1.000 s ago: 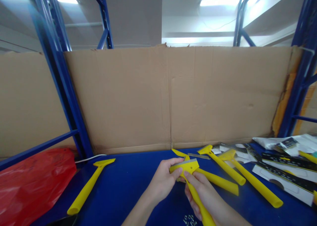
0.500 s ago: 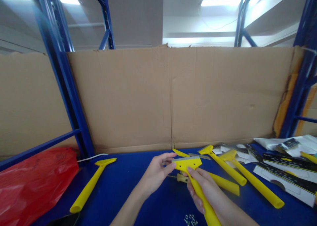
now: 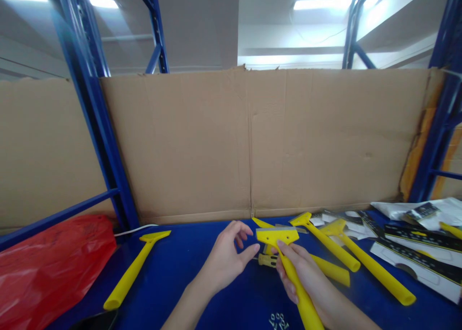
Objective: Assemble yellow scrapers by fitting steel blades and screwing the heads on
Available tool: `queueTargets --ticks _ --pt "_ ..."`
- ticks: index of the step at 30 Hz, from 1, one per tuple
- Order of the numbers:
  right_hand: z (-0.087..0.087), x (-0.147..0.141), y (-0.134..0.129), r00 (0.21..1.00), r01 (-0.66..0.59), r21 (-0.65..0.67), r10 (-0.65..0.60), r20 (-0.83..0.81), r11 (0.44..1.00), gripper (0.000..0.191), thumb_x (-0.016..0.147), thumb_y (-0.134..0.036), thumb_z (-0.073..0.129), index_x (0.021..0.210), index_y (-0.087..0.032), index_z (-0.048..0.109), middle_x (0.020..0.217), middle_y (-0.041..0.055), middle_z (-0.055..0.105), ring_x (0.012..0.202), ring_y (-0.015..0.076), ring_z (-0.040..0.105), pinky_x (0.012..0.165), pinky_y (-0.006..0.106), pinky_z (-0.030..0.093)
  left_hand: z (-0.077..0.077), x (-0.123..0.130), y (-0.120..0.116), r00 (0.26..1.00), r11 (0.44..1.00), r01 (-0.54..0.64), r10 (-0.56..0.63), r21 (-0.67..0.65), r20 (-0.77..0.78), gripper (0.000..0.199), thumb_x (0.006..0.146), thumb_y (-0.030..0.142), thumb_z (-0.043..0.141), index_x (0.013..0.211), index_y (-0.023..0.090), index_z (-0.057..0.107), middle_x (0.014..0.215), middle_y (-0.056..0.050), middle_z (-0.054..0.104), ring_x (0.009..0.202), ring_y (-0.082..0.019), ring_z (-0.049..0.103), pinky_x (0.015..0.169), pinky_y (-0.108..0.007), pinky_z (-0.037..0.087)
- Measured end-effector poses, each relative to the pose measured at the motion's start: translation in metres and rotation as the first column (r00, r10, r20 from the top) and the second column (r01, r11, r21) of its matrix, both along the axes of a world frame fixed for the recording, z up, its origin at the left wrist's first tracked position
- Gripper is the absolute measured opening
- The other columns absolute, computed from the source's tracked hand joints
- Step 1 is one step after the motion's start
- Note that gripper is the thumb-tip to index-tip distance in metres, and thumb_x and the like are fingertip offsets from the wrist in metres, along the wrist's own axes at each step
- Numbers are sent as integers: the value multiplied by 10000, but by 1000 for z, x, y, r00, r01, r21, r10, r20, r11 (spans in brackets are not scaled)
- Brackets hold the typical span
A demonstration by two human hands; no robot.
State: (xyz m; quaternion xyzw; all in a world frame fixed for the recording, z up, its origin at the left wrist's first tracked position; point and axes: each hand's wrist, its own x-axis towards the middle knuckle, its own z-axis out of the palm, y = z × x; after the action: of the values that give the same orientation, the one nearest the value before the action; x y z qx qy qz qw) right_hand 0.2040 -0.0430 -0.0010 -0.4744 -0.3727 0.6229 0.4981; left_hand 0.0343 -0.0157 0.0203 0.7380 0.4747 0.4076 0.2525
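My right hand [image 3: 306,272] is wrapped round the handle of a yellow scraper [image 3: 277,235], its thumb near the head. A pale metal blade shows along the head's top edge, and there are two holes in the yellow part. Just left of the head is my left hand [image 3: 231,253], open and apart from it, thumb and fingers curved with a gap between them. Behind the held scraper lies a screwdriver [image 3: 267,260] with a translucent yellowish handle, partly hidden. Several small screws and nuts [image 3: 278,321] lie on the blue table [image 3: 173,282] near the bottom edge.
Several more yellow scrapers [image 3: 375,267] lie to the right, and one scraper [image 3: 135,272] lies to the left. Black-and-white packaging cards [image 3: 418,272] pile up at far right. A red plastic bag [image 3: 54,267] sits at left. A cardboard panel [image 3: 180,142] stands behind.
My left hand has let go of the scraper's head and moved slightly away, its fingers opening. The scraper in my right hand has shifted a little to the right.
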Motion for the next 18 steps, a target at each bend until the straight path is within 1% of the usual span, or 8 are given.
queueTargets --ticks 1,3,4,7,9,12,14,18 --pt "0 1 0 1000 4 2 -4 -1 1000 191 893 -356 464 780 -202 478 478 -65 510 268 39 368 272 142 290 2 0 -4 997 997 55 -58 -48 -58 159 712 293 634 818 175 623 727 2 577 641 -120 498 578 -224 396" --pt "-1 1 1 1000 17 8 -17 -5 1000 202 885 -363 475 761 -203 473 482 -65 514 270 39 370 275 142 290 3 2 -12 966 961 177 -211 -213 -150 142 709 302 623 756 171 647 611 23 556 557 -108 480 507 -206 355" --pt "-2 1 1 1000 20 7 -20 -6 1000 206 881 -367 480 755 -203 473 484 -65 515 269 38 367 276 144 291 1 4 -16 949 940 210 -261 -267 -175 138 713 286 607 766 173 664 603 23 567 541 -105 484 494 -201 348" --pt "-2 1 1 1000 18 22 -17 -5 1000 219 868 -377 496 742 -199 477 493 -64 520 267 36 360 278 153 298 -12 12 -22 890 904 286 -373 -317 -262 157 685 219 597 784 199 717 630 17 614 529 -97 485 502 -193 355" --pt "-2 1 0 1000 22 35 -22 -3 999 231 860 -387 506 730 -198 474 498 -60 524 278 39 370 281 157 303 -19 18 -23 854 857 297 -436 -422 -284 184 661 227 635 811 212 740 610 14 632 484 -97 471 463 -194 340" --pt "-2 1 0 1000 25 28 -25 1 999 230 859 -390 508 734 -200 471 501 -59 528 295 44 385 286 155 305 -23 23 -23 846 840 285 -447 -462 -290 173 659 200 645 790 212 757 627 1 663 489 -98 483 466 -190 347" --pt "-1 1 -1 1000 24 27 -24 5 999 223 865 -385 499 743 -201 473 497 -61 523 295 44 385 290 156 309 -22 25 -23 855 849 280 -433 -449 -286 161 663 188 647 776 213 759 628 -1 673 496 -100 489 475 -189 353" --pt "-1 0 -2 999 35 20 -35 4 999 212 869 -374 490 743 -204 471 493 -59 522 298 50 397 294 157 311 -21 24 -24 865 863 250 -403 -439 -300 137 639 217 695 761 209 755 618 0 675 502 -109 502 476 -196 356"
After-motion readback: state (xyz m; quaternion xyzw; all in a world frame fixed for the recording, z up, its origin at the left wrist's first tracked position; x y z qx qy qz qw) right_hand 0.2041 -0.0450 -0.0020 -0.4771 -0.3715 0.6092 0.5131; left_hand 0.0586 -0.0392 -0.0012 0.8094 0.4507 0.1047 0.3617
